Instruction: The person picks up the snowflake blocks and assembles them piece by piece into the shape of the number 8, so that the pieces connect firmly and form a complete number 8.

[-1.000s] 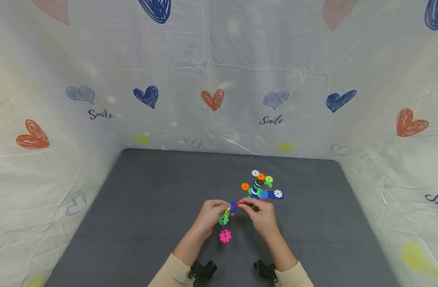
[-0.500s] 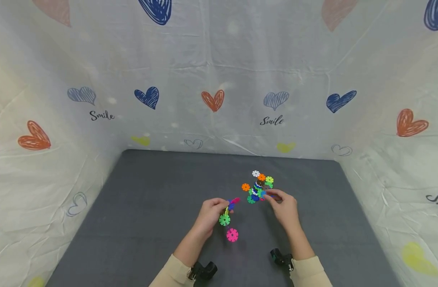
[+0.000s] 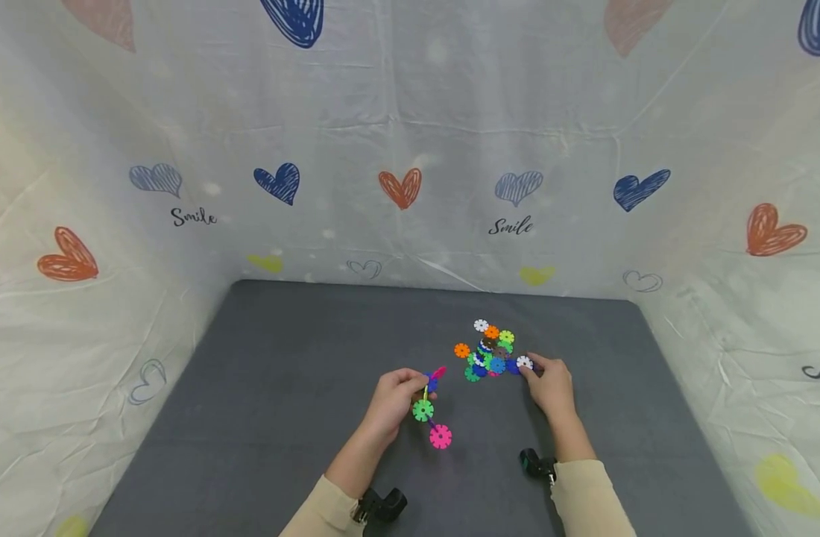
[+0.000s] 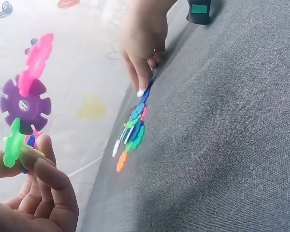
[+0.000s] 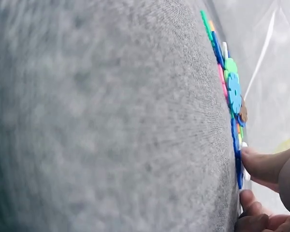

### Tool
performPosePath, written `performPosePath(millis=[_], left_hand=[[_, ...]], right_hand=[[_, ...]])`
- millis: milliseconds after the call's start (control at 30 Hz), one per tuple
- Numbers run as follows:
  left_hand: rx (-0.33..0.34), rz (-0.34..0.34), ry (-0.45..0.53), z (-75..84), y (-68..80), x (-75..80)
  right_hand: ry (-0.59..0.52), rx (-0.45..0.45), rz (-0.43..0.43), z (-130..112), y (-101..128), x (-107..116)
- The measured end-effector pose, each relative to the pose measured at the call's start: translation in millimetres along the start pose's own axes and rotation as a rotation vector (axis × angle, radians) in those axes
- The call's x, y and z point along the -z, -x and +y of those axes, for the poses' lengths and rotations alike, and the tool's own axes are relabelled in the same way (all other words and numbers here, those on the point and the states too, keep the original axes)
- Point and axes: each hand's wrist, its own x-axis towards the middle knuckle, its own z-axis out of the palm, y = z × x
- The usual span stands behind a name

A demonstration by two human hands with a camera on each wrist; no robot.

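My left hand (image 3: 393, 397) holds a short chain of joined snowflake discs (image 3: 429, 406) above the grey mat: pink and blue on top, green in the middle, pink lowest. In the left wrist view the fingers (image 4: 43, 186) pinch the green disc, with a purple disc (image 4: 24, 104) and a pink one (image 4: 36, 63) above it. My right hand (image 3: 551, 384) reaches the right end of a pile of loose coloured discs (image 3: 489, 350). Its fingertips (image 5: 261, 164) pinch a white disc (image 3: 524, 363) that lies on a blue one (image 5: 236, 140).
The grey mat (image 3: 282, 388) is walled on three sides by a white sheet (image 3: 410, 134) printed with hearts. The loose discs (image 4: 130, 133) lie flat toward the back right. A black wrist camera (image 3: 536, 462) sits at each cuff.
My right hand left the chain, went to the pile, and has slid right to the white disc at its edge. The left hand stays put; the chain's lowest pink disc has swung right.
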Motion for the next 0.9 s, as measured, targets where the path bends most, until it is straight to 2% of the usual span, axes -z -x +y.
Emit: performPosePath(millis=[300,467,600,733,900], left_hand=[[0.003,-0.008,0.004,-1.7,-0.9,-1.1],[0.009,-0.005,-0.006,-3.9,-0.4,-1.3],[-0.002,0.008,-0.018,-4.6,0.3,-0.9],[-0.015,0.028,-0.032,-3.6,-0.1,-1.4],[-0.037,0.042,-0.050,-2.6,-0.6,-4.0]], right_hand=[[-0.075,-0.046,0.028,0,6,0],[-0.143,-0.016,-0.094,-12,20,6],[-0.288,0.000,-0.191,-33,35,4],[-0.458,0.021,-0.208,-58,53,-4],[-0.597,0.097,-0.198,-82,67,-15]])
